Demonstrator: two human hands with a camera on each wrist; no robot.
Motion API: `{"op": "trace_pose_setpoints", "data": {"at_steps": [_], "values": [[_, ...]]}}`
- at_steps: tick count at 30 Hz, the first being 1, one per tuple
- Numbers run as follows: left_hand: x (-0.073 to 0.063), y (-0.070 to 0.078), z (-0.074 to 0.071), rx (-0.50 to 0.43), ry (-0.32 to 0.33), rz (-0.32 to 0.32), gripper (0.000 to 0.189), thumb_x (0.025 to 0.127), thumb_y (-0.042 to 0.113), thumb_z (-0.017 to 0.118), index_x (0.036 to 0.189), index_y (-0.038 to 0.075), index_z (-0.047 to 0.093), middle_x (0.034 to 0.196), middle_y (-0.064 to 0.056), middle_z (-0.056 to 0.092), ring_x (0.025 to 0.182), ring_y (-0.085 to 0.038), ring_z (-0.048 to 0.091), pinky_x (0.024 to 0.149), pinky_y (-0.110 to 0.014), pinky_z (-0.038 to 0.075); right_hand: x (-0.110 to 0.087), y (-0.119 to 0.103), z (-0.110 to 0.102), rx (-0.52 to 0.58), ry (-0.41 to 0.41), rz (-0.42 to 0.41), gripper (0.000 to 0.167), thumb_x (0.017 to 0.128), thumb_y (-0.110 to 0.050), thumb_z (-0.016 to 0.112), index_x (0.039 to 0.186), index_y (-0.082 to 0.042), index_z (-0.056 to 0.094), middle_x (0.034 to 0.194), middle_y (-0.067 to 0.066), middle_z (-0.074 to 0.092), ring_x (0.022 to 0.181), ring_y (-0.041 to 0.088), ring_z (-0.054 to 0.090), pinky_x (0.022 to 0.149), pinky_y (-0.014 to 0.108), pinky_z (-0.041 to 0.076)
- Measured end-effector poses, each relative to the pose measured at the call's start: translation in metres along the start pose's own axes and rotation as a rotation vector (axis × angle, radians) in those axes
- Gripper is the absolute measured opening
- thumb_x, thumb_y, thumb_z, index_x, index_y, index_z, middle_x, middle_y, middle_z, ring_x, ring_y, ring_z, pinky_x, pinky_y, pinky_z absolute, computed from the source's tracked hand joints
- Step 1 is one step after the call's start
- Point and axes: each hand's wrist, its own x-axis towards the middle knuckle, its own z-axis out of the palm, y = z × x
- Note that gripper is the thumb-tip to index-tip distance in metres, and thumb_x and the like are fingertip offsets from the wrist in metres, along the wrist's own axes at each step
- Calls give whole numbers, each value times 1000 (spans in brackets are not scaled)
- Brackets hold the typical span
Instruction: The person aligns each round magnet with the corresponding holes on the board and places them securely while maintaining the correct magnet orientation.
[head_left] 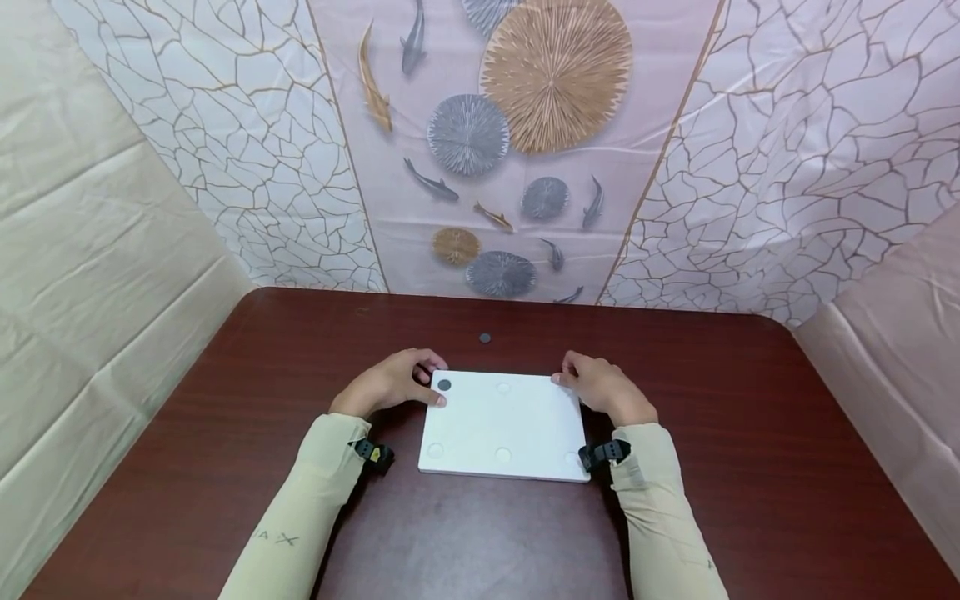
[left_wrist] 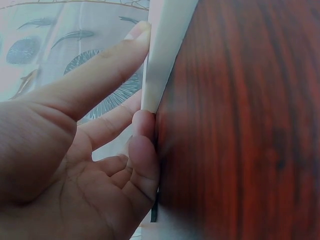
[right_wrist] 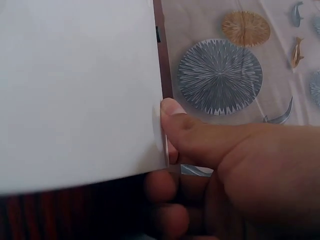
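Observation:
A white rectangular board [head_left: 510, 425] with shallow round recesses lies in front of the person. One dark disc [head_left: 444, 385] sits at its far left corner, beside the left thumb. The left hand [head_left: 393, 385] holds that corner, thumb on the top face and fingers against the edge; the left wrist view shows the board's side [left_wrist: 167, 55] between thumb and fingers. At the far right corner the right hand [head_left: 600, 387] pinches the board, its thumb [right_wrist: 185, 132] over the edge and other fingers curled below. Whether the board is slightly raised there I cannot tell.
A second dark disc [head_left: 485, 338] lies on the brown wooden table [head_left: 750, 433] beyond the board's far edge. Patterned cloth [head_left: 495, 167] hangs behind the table, and plain cloth [head_left: 90, 275] hangs at the left side.

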Motion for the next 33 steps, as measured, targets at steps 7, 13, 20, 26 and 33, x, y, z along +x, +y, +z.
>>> {"op": "trace_pose_setpoints", "data": {"at_steps": [7,13,20,26,33], "values": [[-4,-1,-2,10,0,3,46,86,12,90,126,8,68,118,-9,61,108,-24,54,92,-36,49,2,-4,-1,-5,-1,-15,28,111,-33,57,96,-11,50,74,2,41,62,17,36,60,34,34],[-8,7,-7,94,-12,27,47,89,14,87,131,7,66,120,-10,62,112,-25,56,95,-39,50,3,-7,-5,-5,13,-7,27,111,-34,58,96,-12,50,74,1,41,62,18,38,60,34,34],[-13,22,-8,265,-13,108,54,93,18,84,140,6,61,131,-13,61,117,-28,62,97,-42,53,-1,-2,-3,3,33,-14,25,111,-33,57,99,-11,53,73,2,43,61,18,39,59,34,34],[-19,25,-11,286,139,163,42,98,17,78,137,6,64,128,-15,63,118,-30,62,99,-46,53,-2,2,3,-1,45,-13,23,110,-34,58,103,-12,55,73,2,44,61,19,40,58,34,34],[-24,17,-22,381,235,110,37,101,21,74,134,8,66,131,-16,61,121,-32,61,103,-50,50,-2,3,4,-1,59,-17,24,110,-35,58,101,-13,55,72,1,44,62,19,41,58,34,34]]}}
